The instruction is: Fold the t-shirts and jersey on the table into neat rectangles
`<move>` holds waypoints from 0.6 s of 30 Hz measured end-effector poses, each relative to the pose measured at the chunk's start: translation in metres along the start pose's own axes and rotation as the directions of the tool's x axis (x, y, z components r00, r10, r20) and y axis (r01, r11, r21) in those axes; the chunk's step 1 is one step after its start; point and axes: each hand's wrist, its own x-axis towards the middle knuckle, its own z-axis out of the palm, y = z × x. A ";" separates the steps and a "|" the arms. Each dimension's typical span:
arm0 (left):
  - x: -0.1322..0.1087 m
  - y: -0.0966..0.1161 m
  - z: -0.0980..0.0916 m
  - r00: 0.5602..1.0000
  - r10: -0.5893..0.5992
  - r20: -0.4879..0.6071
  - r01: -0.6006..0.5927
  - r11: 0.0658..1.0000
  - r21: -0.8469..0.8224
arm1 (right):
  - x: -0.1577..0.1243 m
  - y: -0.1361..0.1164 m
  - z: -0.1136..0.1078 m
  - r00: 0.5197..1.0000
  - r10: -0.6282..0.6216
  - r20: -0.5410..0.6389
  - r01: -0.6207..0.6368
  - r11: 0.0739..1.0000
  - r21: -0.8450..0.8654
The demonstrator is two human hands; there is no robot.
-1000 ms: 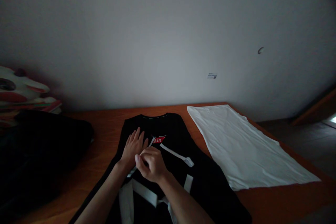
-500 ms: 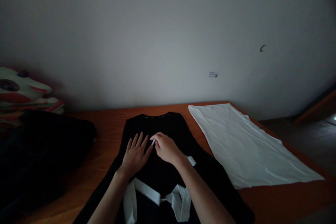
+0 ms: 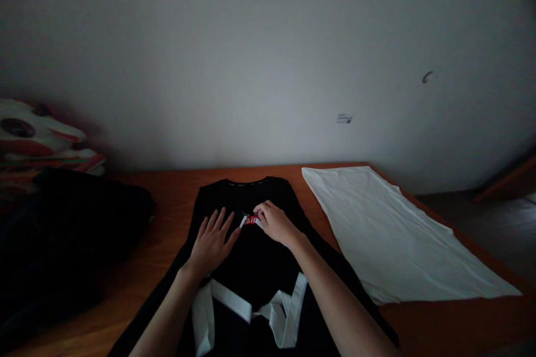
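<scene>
A black t-shirt (image 3: 255, 256) with white bands and a red logo patch (image 3: 251, 221) lies flat on the orange-brown table (image 3: 167, 201), collar toward the wall. My left hand (image 3: 213, 242) lies open and flat on the shirt's chest, fingers spread, just left of the logo. My right hand (image 3: 276, 223) is closed in a pinch on the black fabric at the logo's right edge. White bands (image 3: 247, 307) cross the shirt near my forearms.
A white cloth (image 3: 393, 234) lies spread on the table's right side, reaching its right edge. A dark heap of fabric (image 3: 62, 234) sits at the left, with a stack of white and red items (image 3: 37, 145) behind it. A grey wall stands close behind the table.
My right hand moved up and to the right along the shirt, pulling a fold of black fabric away, so the red logo shows again. My left hand stayed pressed flat.
</scene>
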 end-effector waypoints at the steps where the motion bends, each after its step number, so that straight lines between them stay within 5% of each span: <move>1: 0.000 -0.002 0.001 1.000 0.008 -0.004 -0.008 1.000 -0.003 | -0.003 0.001 0.000 0.999 -0.027 -0.023 0.028 0.999 0.028; 5: -0.001 -0.010 0.003 0.998 0.068 0.005 -0.068 0.997 -0.034 | -0.029 0.002 -0.010 0.990 -0.125 -0.071 0.123 0.992 -0.043; 12: 0.005 -0.009 0.002 0.999 -0.050 -0.006 0.047 0.975 -0.215 | -0.082 0.016 0.003 0.996 -0.039 -0.081 0.017 0.968 -0.250; 18: 0.002 -0.011 -0.032 0.973 -0.203 -0.107 0.091 0.771 -0.630 | -0.094 0.023 0.002 0.951 -0.080 -0.298 0.034 0.987 -0.154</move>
